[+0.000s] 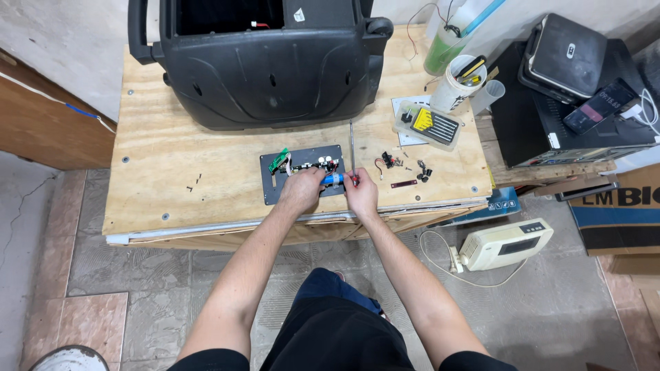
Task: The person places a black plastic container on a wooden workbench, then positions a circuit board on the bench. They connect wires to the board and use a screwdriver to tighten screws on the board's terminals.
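Both hands (300,189) (361,194) grip screwdriver (351,148) | shaft points away, upright over panel (302,168)

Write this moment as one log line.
left hand: on black panel | right hand: holds screwdriver | blue part between hands

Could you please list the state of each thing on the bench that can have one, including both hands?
Left hand: closed on the blue cylinder, over the dark panel.
Right hand: gripping the screwdriver, shaft upright.
Black housing: opened, cavity exposed.
Bit case: lid open.
White cup: upright, holding tools.
Loose screws: lying apart on the plywood table.
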